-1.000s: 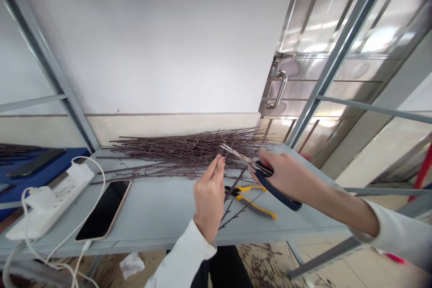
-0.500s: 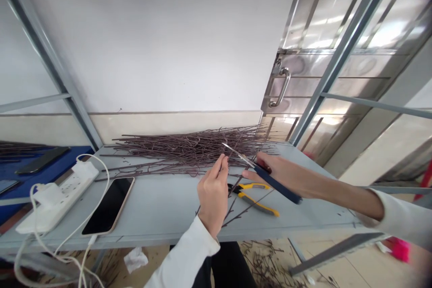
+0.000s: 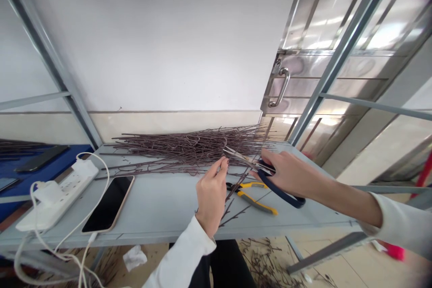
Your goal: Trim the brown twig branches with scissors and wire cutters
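Note:
My right hand grips the dark blue handles of a pair of scissors. Their metal blades are slightly parted and point left, just above the fingertips of my left hand. Those left fingers are pinched together on something too small to make out. Thin dark twigs slant up between my two hands, and what holds them is hidden. Under them lie pliers with yellow and grey handles. Behind the hands a long pile of brown twigs stretches along the back of the grey shelf.
A phone lies on the left of the shelf beside a white power strip with cables. Grey metal posts frame both sides. Cut twig bits and a crumpled tissue are on the floor below.
The scissor blades have parted a little, and my right hand has shifted slightly right. My left hand has moved slightly left and down, still pinched.

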Available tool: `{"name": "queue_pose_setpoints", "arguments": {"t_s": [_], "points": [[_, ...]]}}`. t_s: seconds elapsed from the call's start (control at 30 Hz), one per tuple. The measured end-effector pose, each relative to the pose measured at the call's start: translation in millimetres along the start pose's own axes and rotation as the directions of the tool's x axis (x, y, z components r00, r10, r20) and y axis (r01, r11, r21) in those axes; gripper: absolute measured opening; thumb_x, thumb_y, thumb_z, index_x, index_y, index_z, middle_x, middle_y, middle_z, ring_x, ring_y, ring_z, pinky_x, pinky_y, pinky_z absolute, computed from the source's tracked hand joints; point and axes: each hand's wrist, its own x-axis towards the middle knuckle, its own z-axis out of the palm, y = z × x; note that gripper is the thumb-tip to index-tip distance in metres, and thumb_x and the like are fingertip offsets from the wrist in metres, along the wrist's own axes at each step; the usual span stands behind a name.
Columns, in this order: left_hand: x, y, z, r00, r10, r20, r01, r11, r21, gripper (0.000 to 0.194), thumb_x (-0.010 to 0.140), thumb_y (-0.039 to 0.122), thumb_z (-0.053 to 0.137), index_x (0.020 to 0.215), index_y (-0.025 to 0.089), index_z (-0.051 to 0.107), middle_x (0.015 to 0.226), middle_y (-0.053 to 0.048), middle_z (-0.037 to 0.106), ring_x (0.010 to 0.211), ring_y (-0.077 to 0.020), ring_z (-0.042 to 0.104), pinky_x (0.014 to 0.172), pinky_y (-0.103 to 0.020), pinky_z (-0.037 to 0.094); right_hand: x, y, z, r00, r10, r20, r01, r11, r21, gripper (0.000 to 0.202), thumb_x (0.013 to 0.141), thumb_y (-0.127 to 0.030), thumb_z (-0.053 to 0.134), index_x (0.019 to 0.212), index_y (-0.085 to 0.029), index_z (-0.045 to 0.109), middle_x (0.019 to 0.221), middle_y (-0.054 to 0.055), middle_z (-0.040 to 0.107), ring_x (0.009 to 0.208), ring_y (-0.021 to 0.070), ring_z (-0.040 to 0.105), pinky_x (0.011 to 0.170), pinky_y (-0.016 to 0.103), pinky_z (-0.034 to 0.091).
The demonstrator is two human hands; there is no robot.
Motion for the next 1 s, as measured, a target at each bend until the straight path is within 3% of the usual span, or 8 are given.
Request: {"name": "queue_pose_setpoints", "arguments": {"t_s": [0.23, 0.33, 0.43, 0.57, 0.7, 0.87, 1.0], "points": [[9.1, 6.5, -11.7, 0.961, -0.209, 0.184, 0.255, 0.925, -0.281, 0.030, 0.090, 0.011, 0.045, 0.103, 0.021, 0.071, 0.108, -0.004, 0.072, 0.083, -0.0164, 0.070, 0.071, -0.026, 0.056, -1.2, 10.3, 11.9, 0.998, -0.064, -0.028, 0.067, 0.991, 0.112, 0.030, 0.080, -0.044, 0.049, 0.068, -0.024, 0.030, 0.055, -0.002, 0.051, 0.051, 0.0157, 0.048, 0.050, 0.026, 0.027], [12.8, 8.7, -15.6, 0.931, -0.261, 0.256, 0.345, 0.860, -0.377, 0.028, 0.092, 0.019, 0.045, 0.100, 0.021, 0.072, 0.106, -0.005, 0.072, 0.063, -0.0132, 0.065, 0.059, -0.024, 0.053, 0.6, 14.2, 13.3, 0.993, -0.115, -0.035, 0.119, 0.981, 0.154, 0.030, 0.080, -0.045, 0.049, 0.071, -0.024, 0.030, 0.055, -0.004, 0.049, 0.050, 0.0147, 0.046, 0.049, 0.025, 0.027], [17.3, 8.1, -18.8, 0.879, -0.307, 0.364, 0.458, 0.755, -0.469, 0.029, 0.092, 0.027, 0.045, 0.094, 0.018, 0.072, 0.102, -0.007, 0.072, 0.044, -0.0082, 0.052, 0.048, -0.023, 0.046, 2.7, 15.2, 11.1, 0.991, -0.131, -0.022, 0.133, 0.976, 0.172, 0.032, 0.079, -0.048, 0.049, 0.074, -0.025, 0.028, 0.055, -0.005, 0.047, 0.049, 0.0149, 0.045, 0.048, 0.025, 0.028], [25.7, 2.4, -24.5, 0.802, -0.279, 0.528, 0.578, 0.588, -0.567, 0.027, 0.090, 0.032, 0.047, 0.090, 0.016, 0.068, 0.097, -0.007, 0.071, 0.041, -0.0052, 0.044, 0.043, -0.021, 0.039, 4.8, 13.8, 7.2, 0.991, -0.134, 0.004, 0.131, 0.971, 0.198, 0.035, 0.077, -0.051, 0.051, 0.077, -0.025, 0.027, 0.058, -0.005, 0.049, 0.050, 0.0154, 0.046, 0.048, 0.025, 0.031], [32.3, -2.8, -29.2, 0.743, -0.214, 0.634, 0.639, 0.508, -0.577, 0.026, 0.088, 0.036, 0.049, 0.087, 0.015, 0.066, 0.091, -0.005, 0.069, 0.039, -0.0033, 0.039, 0.041, -0.020, 0.031, 7.2, 14.4, 6.5, 0.984, -0.172, -0.034, 0.176, 0.966, 0.189, 0.034, 0.079, -0.052, 0.048, 0.079, -0.025, 0.028, 0.062, -0.003, 0.052, 0.054, 0.0168, 0.050, 0.050, 0.026, 0.032], [31.5, -2.5, -28.2, 0.747, -0.220, 0.627, 0.637, 0.505, -0.582, 0.025, 0.088, 0.036, 0.048, 0.086, 0.016, 0.063, 0.093, -0.005, 0.069, 0.039, -0.0031, 0.037, 0.041, -0.020, 0.030, 6.8, 18.4, 7.6, 0.973, -0.205, -0.104, 0.218, 0.967, 0.129, 0.032, 0.078, -0.049, 0.051, 0.078, -0.024, 0.032, 0.061, -0.001, 0.055, 0.054, 0.0169, 0.051, 0.050, 0.026, 0.030], [28.0, -2.2, -24.6, 0.767, -0.248, 0.592, 0.618, 0.535, -0.576, 0.025, 0.088, 0.036, 0.047, 0.085, 0.016, 0.063, 0.090, -0.004, 0.068, 0.040, -0.0035, 0.036, 0.040, -0.020, 0.028, 5.5, 22.3, 5.0, 0.983, -0.155, -0.099, 0.163, 0.984, 0.076, 0.031, 0.080, -0.052, 0.050, 0.085, -0.023, 0.038, 0.068, 0.001, 0.058, 0.058, 0.0185, 0.054, 0.051, 0.027, 0.033]]}}
